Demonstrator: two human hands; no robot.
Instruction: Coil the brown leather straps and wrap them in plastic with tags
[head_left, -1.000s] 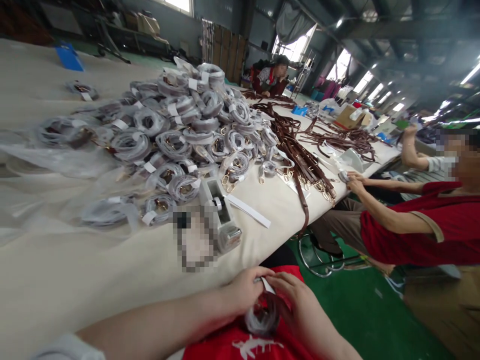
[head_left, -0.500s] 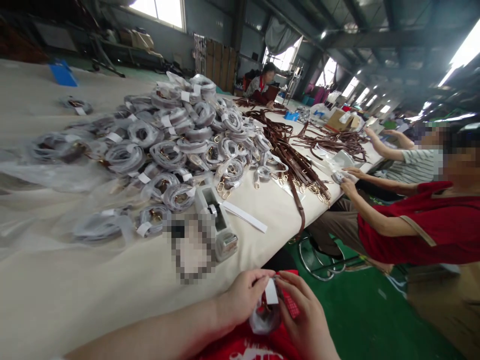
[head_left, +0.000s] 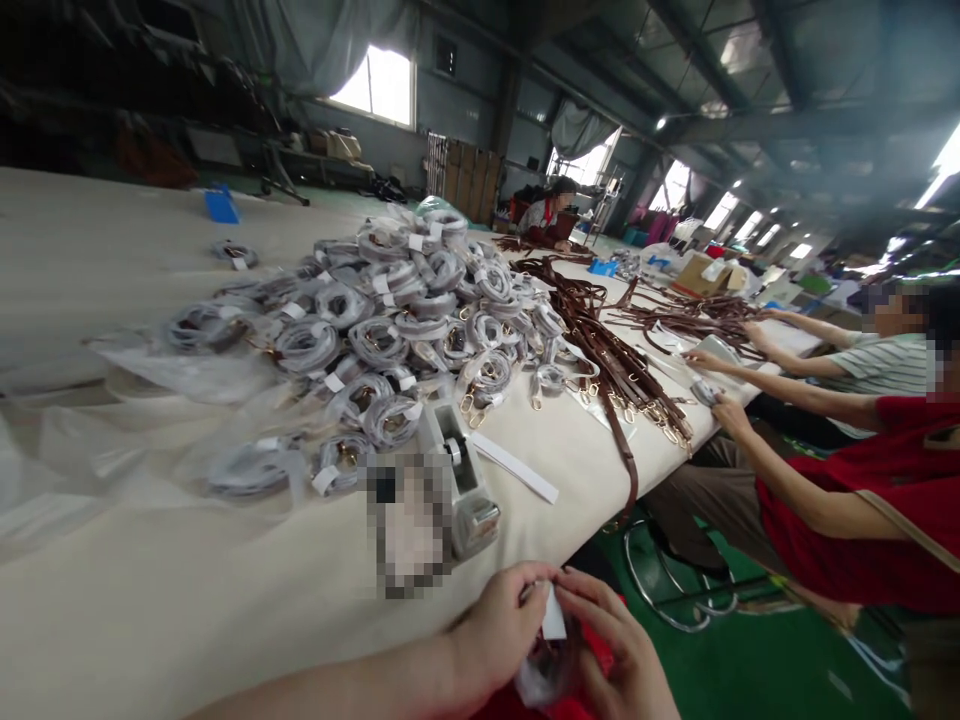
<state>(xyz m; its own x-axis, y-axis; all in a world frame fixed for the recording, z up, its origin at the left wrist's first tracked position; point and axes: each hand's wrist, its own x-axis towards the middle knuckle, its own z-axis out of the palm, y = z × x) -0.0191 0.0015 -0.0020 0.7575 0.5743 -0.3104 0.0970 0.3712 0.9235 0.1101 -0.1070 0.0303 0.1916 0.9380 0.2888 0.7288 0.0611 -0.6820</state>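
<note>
Low in the view, over my lap, both hands grip a coiled strap in clear plastic wrapping. A white paper label lies across the coil's upper side. My left hand pinches the top of the coil with thumb and fingers by the label. Curled round the other side is my right hand, its fingertips meeting the left ones at the top edge. Part of the coil is hidden behind the fingers. On the table just beyond stands a grey tape dispenser, with a white paper strip beside it.
A heap of wrapped strap coils covers the table's middle. Brown leather straps with metal clasps lie right of it. Loose plastic film spreads at left. Co-workers sit along the right edge, one in a red shirt near a metal-framed stool.
My head view has turned left and up, so the table scene sits further right and lower. Both hands keep their grip on the coiled strap, with little change in finger position.
</note>
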